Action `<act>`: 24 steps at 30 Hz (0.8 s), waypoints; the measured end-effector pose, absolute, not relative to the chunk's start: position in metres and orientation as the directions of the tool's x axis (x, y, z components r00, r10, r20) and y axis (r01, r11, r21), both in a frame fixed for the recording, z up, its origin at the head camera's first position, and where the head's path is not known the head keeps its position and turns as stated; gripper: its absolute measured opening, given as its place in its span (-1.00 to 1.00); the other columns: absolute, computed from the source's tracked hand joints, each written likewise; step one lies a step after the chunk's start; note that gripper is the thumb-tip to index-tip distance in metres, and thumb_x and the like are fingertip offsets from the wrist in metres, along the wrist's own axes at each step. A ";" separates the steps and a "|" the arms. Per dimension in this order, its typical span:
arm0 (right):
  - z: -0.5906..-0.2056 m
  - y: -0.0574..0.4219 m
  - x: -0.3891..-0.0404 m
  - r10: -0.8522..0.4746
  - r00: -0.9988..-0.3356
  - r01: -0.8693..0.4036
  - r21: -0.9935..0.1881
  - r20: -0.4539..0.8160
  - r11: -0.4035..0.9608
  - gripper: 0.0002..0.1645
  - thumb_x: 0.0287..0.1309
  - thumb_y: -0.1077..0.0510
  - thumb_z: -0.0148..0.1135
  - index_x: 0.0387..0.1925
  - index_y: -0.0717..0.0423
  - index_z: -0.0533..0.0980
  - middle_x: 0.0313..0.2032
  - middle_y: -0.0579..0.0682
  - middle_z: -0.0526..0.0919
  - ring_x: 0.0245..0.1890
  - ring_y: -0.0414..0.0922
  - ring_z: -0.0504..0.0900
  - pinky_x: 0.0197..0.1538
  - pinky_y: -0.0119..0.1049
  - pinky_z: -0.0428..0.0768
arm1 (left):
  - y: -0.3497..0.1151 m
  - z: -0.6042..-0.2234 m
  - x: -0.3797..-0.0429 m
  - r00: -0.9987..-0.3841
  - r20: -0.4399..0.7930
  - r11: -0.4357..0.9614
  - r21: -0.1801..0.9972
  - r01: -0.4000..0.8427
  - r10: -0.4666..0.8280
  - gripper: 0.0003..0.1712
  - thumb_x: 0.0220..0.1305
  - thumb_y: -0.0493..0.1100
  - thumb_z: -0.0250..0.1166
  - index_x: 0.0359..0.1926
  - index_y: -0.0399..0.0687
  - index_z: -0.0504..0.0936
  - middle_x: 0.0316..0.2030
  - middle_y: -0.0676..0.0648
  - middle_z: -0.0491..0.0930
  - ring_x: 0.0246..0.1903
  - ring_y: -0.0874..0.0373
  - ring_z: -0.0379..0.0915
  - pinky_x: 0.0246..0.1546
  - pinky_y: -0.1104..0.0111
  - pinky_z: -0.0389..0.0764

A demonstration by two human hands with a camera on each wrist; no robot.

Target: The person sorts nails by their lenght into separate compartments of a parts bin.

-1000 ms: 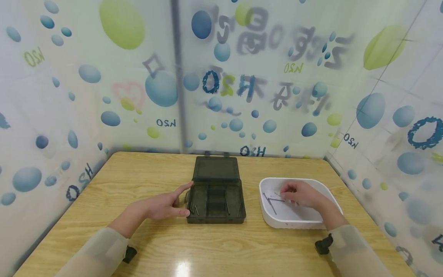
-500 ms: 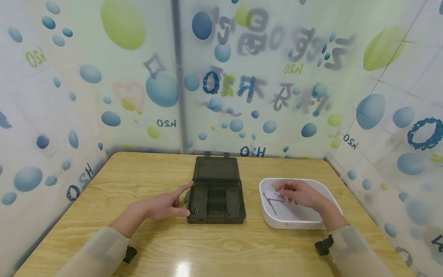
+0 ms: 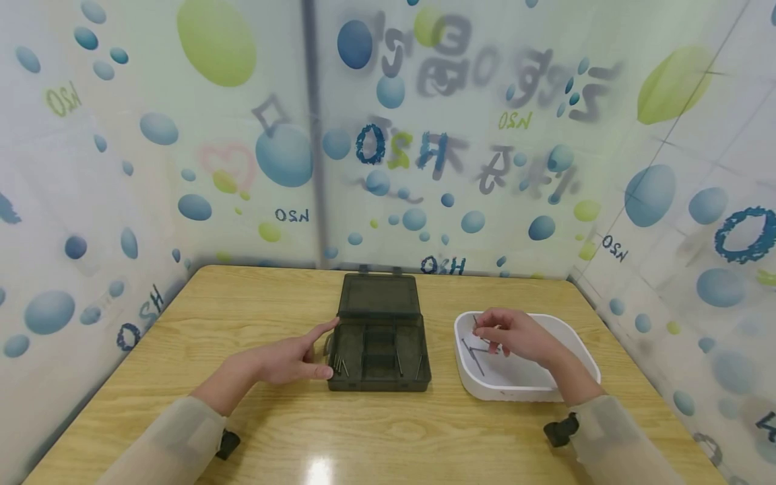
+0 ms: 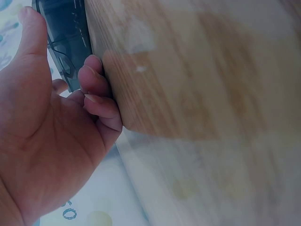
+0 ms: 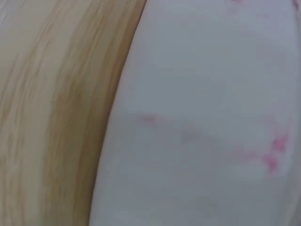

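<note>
In the head view, my left hand [image 3: 291, 360] rests against the left side of a dark translucent plastic box [image 3: 378, 385]. Its index finger and thumb are spread along that edge; the left wrist view shows the other fingers loosely bent beside the box [image 4: 70, 33]. The box lid [image 3: 379, 294] stands open at the back. Several thin nails [image 3: 341, 366] lie in the left compartment, and more nails [image 3: 399, 364] in the right one. Over a white tub [image 3: 527, 393], my right hand [image 3: 515, 335] pinches a thin nail [image 3: 475, 320]. Loose nails [image 3: 473, 357] lie on the tub floor below.
Both containers stand on a wood-grain table [image 3: 388, 431], with a strip of tabletop between them. Patterned curtains [image 3: 388, 168] enclose the table at the back and sides. The right wrist view holds only the tub's wall [image 5: 197, 94], with pink marks, and the table.
My right hand has risen slightly and shifted toward the tub's back left, with the nail now sticking up from its fingertips. The left hand and the box have stayed put.
</note>
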State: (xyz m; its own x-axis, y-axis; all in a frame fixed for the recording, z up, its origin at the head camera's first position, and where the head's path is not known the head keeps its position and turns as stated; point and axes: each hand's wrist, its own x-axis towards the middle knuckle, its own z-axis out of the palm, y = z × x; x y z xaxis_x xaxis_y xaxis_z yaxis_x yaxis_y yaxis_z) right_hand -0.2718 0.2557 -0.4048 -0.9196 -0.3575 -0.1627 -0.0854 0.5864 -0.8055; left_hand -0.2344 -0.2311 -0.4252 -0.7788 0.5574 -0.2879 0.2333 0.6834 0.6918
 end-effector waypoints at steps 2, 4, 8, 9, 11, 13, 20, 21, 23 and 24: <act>-0.403 0.252 -0.271 -0.353 -0.924 -0.098 -0.801 -0.147 0.591 -0.66 0.57 -0.01 0.35 0.15 0.12 0.65 -0.02 0.13 0.70 -0.25 -0.02 0.63 -0.23 -0.23 0.61 | -0.231 -0.425 -0.235 -0.779 -0.290 0.684 0.692 0.231 0.556 0.20 0.57 0.21 0.36 0.83 0.20 -0.29 -0.47 0.01 0.45 -0.45 0.15 0.30 -0.31 0.28 0.37; -0.401 0.249 -0.270 -0.344 -0.930 -0.106 -0.799 -0.132 0.592 -0.67 0.56 -0.02 0.36 0.14 0.10 0.66 -0.04 0.14 0.68 -0.27 -0.03 0.61 -0.21 -0.20 0.61 | -0.231 -0.425 -0.235 -0.779 -0.291 0.684 0.692 0.230 0.556 0.20 0.57 0.21 0.36 0.83 0.20 -0.29 -0.47 0.01 0.45 -0.45 0.15 0.30 -0.31 0.28 0.37; -0.397 0.241 -0.268 -0.362 -0.928 -0.145 -0.810 -0.088 0.569 -0.68 0.54 0.01 0.38 0.15 0.09 0.65 -0.05 0.23 0.70 -0.32 -0.04 0.60 -0.21 -0.14 0.66 | -0.231 -0.425 -0.235 -0.777 -0.288 0.682 0.692 0.234 0.559 0.20 0.58 0.20 0.36 0.83 0.18 -0.29 -0.48 0.02 0.44 -0.46 0.15 0.29 -0.32 0.28 0.36; -0.396 0.239 -0.267 -0.365 -0.928 -0.154 -0.812 -0.076 0.563 -0.67 0.54 0.02 0.39 0.16 0.09 0.64 -0.05 0.24 0.71 -0.33 -0.04 0.60 -0.23 -0.13 0.67 | -0.231 -0.425 -0.235 -0.777 -0.287 0.681 0.693 0.236 0.560 0.20 0.58 0.19 0.36 0.83 0.18 -0.29 -0.48 0.02 0.44 -0.46 0.15 0.29 -0.32 0.29 0.36; -0.394 0.236 -0.267 -0.377 -0.925 -0.172 -0.818 -0.058 0.548 -0.64 0.53 0.04 0.40 0.20 0.10 0.62 -0.06 0.26 0.73 -0.35 -0.04 0.60 -0.26 -0.12 0.67 | -0.231 -0.425 -0.235 -0.777 -0.285 0.681 0.693 0.238 0.561 0.20 0.58 0.19 0.36 0.83 0.17 -0.29 -0.48 0.02 0.44 -0.46 0.16 0.28 -0.32 0.29 0.36; -0.392 0.232 -0.267 -0.379 -0.924 -0.179 -0.822 -0.048 0.540 -0.61 0.53 0.05 0.40 0.24 0.10 0.60 -0.08 0.26 0.76 -0.37 -0.04 0.60 -0.29 -0.15 0.64 | -0.231 -0.425 -0.235 -0.778 -0.282 0.680 0.692 0.241 0.562 0.20 0.57 0.19 0.37 0.83 0.17 -0.29 -0.48 0.02 0.44 -0.46 0.16 0.29 -0.33 0.29 0.36; -0.387 0.220 -0.264 -0.402 -0.915 -0.190 -0.837 -0.039 0.513 -0.63 0.56 0.06 0.36 0.25 0.08 0.57 -0.09 0.16 0.82 -0.38 -0.05 0.60 -0.30 -0.18 0.61 | -0.232 -0.426 -0.235 -0.779 -0.273 0.679 0.690 0.251 0.565 0.21 0.56 0.21 0.37 0.83 0.15 -0.28 -0.46 0.03 0.45 -0.44 0.16 0.30 -0.31 0.29 0.36; -0.387 0.219 -0.264 -0.405 -0.913 -0.193 -0.838 -0.036 0.510 -0.64 0.57 0.07 0.35 0.24 0.08 0.57 -0.09 0.14 0.83 -0.38 -0.05 0.60 -0.30 -0.18 0.62 | -0.232 -0.427 -0.236 -0.779 -0.272 0.679 0.690 0.252 0.565 0.21 0.56 0.21 0.37 0.83 0.15 -0.28 -0.46 0.03 0.45 -0.44 0.16 0.30 -0.32 0.30 0.36; -0.386 0.217 -0.264 -0.412 -0.911 -0.199 -0.841 -0.031 0.503 -0.66 0.58 0.08 0.33 0.24 0.10 0.57 -0.08 0.14 0.84 -0.38 -0.06 0.60 -0.29 -0.18 0.64 | -0.232 -0.427 -0.236 -0.778 -0.268 0.678 0.689 0.257 0.567 0.21 0.56 0.21 0.37 0.83 0.15 -0.28 -0.46 0.03 0.45 -0.44 0.17 0.30 -0.31 0.30 0.36; -0.386 0.215 -0.264 -0.414 -0.910 -0.201 -0.843 -0.029 0.500 -0.67 0.58 0.09 0.32 0.23 0.10 0.56 -0.08 0.13 0.84 -0.38 -0.06 0.60 -0.29 -0.18 0.64 | -0.232 -0.427 -0.236 -0.778 -0.268 0.678 0.688 0.258 0.568 0.21 0.56 0.21 0.37 0.83 0.16 -0.28 -0.47 0.03 0.45 -0.44 0.17 0.30 -0.32 0.30 0.35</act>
